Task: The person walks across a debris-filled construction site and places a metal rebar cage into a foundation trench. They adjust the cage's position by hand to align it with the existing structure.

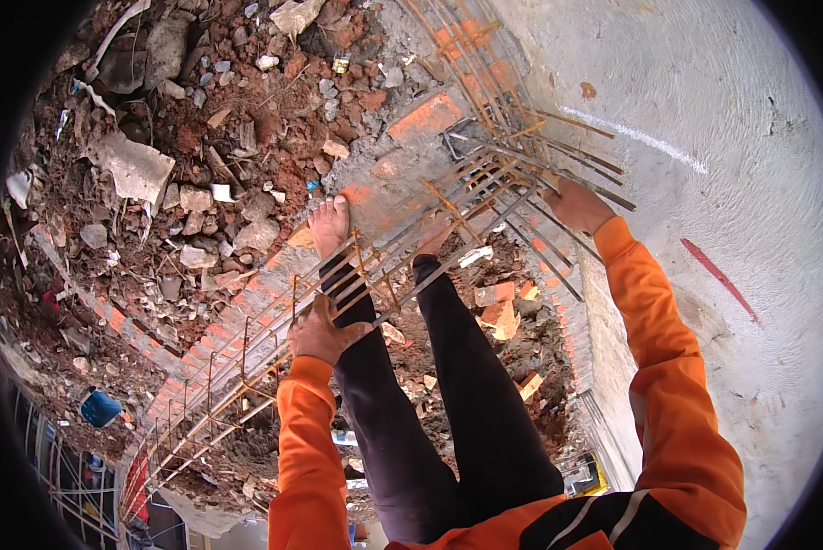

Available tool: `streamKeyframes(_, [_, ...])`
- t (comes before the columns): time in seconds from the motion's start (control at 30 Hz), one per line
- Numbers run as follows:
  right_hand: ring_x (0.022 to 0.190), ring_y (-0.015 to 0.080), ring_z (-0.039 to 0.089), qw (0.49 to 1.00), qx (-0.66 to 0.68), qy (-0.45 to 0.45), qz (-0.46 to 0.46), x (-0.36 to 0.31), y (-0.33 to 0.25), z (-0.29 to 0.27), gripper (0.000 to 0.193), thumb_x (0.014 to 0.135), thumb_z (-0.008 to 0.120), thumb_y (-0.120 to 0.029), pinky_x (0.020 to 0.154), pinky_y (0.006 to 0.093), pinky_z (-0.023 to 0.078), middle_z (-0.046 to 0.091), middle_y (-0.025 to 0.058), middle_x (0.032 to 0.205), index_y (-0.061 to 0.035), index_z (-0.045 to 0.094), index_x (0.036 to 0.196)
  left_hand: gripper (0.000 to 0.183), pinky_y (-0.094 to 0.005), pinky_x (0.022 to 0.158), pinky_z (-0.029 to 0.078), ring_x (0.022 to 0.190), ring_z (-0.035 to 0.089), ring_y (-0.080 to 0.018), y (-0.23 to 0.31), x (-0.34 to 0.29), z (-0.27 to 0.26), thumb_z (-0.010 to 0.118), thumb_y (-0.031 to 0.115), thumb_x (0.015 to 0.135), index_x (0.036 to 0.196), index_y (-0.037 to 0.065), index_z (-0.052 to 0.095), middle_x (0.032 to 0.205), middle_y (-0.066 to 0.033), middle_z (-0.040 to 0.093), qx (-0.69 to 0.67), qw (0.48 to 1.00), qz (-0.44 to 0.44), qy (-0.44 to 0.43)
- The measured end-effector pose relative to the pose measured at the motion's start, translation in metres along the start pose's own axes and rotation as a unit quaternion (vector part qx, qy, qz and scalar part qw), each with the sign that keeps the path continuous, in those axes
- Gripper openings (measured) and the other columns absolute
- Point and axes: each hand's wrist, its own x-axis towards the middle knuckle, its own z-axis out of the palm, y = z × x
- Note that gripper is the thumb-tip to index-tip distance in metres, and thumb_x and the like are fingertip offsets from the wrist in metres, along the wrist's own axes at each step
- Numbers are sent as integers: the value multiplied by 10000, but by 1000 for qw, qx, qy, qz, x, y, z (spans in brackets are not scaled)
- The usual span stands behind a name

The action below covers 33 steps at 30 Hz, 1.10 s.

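Observation:
A long rebar cage (402, 240), thin rusty bars tied with square stirrups, runs from the lower left up to the corner of a low brick wall. My left hand (318, 332) grips its near side beside my left knee, thumb spread along a bar. At the corner, my right hand (578, 205) is closed around the bars near their loose ends; its fingertips are partly hidden. Those ends cross another bundle of upright rebar (474, 69) there. My bare left foot (329, 223) stands on the brick wall top (375, 197), and the right foot is partly behind the cage.
A grey plastered wall (705, 110) with white and red marks rises at the right. Broken concrete (134, 167), stones and red soil cover the ground on the left. Brick pieces (500, 321) lie below the wall. A blue container (100, 408) sits at the lower left.

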Motion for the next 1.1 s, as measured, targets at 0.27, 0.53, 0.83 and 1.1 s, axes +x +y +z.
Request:
streamKeyframes(0.27, [930,259,561,988,-9,-55,-143,73,17,3,623,770,584,-137,815,396,447,567,192,1116,-13,378,1345,749,-449,759,458,871,624,-342,7,-7,13,750,637,574,1024,96,493,887,-99,656,3,999,-21,25])
streamKeyframes(0.53, [830,170,555,961,240,-92,-101,69,34,11,356,838,601,-212,717,301,458,593,70,933,-3,544,1120,629,-440,763,460,831,626,-280,11,-27,27,781,547,572,933,96,533,847,-55,643,-24,997,-5,72])
streamKeyframes(0.83, [630,93,451,932,354,-61,44,64,43,23,238,952,478,-248,579,229,393,494,-23,771,-52,588,1030,506,-395,636,471,663,610,-283,21,-37,19,744,535,622,737,88,536,714,-62,615,-59,984,20,167])
streamKeyframes(1.1, [685,92,528,939,338,-59,-9,80,56,22,179,930,488,-127,586,229,426,585,40,838,-8,565,1040,567,-415,567,453,594,590,-338,17,-24,15,642,646,685,607,101,508,584,-107,580,-92,980,-40,169])
